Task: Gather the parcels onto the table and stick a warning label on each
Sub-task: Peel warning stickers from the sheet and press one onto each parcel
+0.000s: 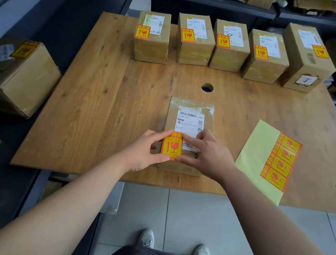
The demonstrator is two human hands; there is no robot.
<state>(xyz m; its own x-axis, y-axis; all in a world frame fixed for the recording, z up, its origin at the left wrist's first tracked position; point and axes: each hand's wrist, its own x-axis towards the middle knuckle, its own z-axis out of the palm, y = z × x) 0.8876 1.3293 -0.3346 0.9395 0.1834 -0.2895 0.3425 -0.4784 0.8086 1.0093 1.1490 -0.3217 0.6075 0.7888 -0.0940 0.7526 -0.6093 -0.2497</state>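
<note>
A small cardboard parcel (189,113) lies near the front of the wooden table (99,104). An orange and yellow warning label (172,146) sits on its near left part, below the white shipping label. My left hand (147,148) pinches the label's left edge. My right hand (205,152) holds its right edge, fingers spread over the parcel. A yellow backing sheet (256,156) with several more warning labels lies to the right. Several parcels stand in a row at the table's far edge, each bearing a warning label, from the leftmost (152,39) to the tall rightmost one (307,59).
A labelled cardboard box (20,79) rests on the dark shelf at the left, with more boxes below it. A round cable hole (207,87) is in the table's middle. Dark shelves with bags and cartons stand behind the table. My shoes are on the tiled floor below.
</note>
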